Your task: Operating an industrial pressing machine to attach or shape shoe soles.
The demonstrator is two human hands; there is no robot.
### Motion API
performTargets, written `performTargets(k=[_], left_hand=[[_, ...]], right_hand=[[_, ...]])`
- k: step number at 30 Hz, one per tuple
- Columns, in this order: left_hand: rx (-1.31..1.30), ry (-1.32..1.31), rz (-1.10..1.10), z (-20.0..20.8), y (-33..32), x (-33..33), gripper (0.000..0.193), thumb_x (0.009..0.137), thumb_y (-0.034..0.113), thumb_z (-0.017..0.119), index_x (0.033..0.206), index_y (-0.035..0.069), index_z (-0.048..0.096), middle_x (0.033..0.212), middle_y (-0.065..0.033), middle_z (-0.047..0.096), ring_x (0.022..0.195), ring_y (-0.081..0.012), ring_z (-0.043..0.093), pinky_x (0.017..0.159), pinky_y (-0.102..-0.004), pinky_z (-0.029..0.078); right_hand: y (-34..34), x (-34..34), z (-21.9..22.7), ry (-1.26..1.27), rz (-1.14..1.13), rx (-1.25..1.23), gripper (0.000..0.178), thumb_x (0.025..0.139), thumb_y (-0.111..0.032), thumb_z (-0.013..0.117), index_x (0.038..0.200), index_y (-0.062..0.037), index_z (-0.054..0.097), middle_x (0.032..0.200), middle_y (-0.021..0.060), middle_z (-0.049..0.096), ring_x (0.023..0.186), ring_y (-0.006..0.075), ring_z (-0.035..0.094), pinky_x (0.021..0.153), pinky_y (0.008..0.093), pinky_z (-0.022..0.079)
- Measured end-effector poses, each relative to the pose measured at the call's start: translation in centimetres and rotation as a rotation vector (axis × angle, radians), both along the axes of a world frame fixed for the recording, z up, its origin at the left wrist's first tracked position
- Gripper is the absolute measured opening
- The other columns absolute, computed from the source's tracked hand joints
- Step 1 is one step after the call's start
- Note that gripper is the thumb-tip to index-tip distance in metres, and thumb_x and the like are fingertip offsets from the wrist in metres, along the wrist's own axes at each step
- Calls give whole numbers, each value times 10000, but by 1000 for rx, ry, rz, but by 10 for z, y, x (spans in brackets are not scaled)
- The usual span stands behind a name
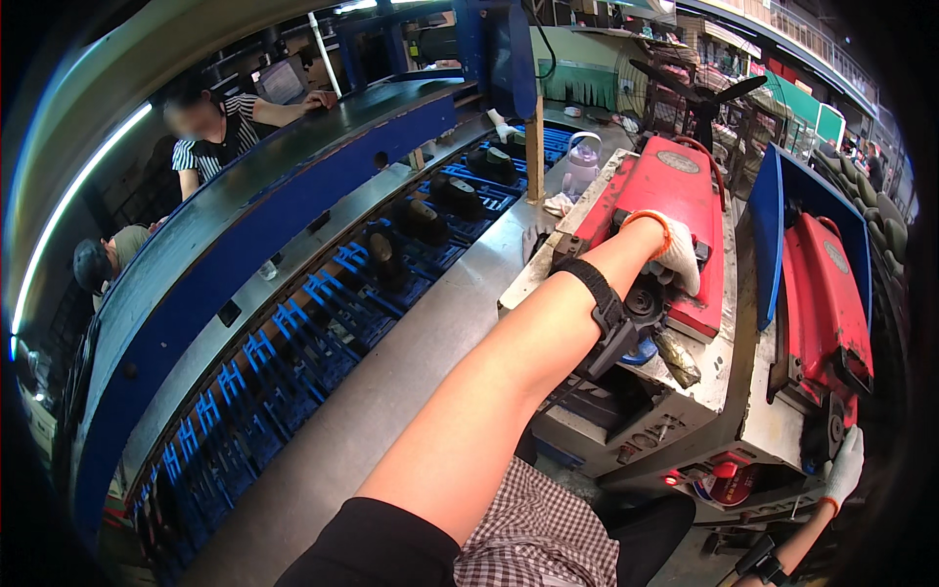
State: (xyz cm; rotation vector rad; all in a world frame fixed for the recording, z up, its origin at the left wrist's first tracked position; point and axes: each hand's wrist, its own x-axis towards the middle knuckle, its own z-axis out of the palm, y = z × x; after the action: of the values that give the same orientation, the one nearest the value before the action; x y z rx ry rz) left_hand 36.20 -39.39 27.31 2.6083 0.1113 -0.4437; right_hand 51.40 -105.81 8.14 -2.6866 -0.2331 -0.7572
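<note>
My left hand (675,256), in a white knit glove with an orange cuff, reaches over the front of a red-covered machine (675,186). Its fingers curl down onto a dark part there, mostly hidden behind the glove. Just below sits a round black knob (642,301), and a shiny olive-brown piece (677,359) lies at the machine's front edge. My right hand (845,468), gloved the same way, rests with outstretched fingers against the black front part (829,430) of a second red machine (824,293). Nothing shows held in it.
Left of the machines, a steel ledge (391,386) borders a blue slatted conveyor (284,342) carrying several dark shoe-shaped pieces (455,196). A blue beam (264,201) spans it; a person (210,132) stands beyond. A lilac jug (581,166) stands behind the first machine.
</note>
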Motion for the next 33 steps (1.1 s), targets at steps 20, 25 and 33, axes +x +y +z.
performTargets(k=[20,25,33], left_hand=[[16,-70,27,-1,-1,-5,428,678,443,878,754,39,759,754,-59,721,646,-197,645,612,-347,534],[33,-97,36,-3,0,-7,440,668,457,885,740,41,764,735,-61,726,632,-202,659,598,-347,534],[34,-108,56,-1,-2,-10,427,667,458,889,736,55,765,718,-66,719,620,-200,657,587,-349,523]], right_hand=[[16,-8,21,263,-45,323,650,1082,-511,516,1535,-44,518,1541,161,573,1359,328,584,1030,438,525],[44,-30,39,278,-32,304,641,1088,-502,503,1523,-31,527,1532,167,582,1366,324,584,1083,393,482],[57,-42,45,289,-35,429,623,1089,-484,505,1518,-34,532,1531,163,582,1361,319,587,1094,390,470]])
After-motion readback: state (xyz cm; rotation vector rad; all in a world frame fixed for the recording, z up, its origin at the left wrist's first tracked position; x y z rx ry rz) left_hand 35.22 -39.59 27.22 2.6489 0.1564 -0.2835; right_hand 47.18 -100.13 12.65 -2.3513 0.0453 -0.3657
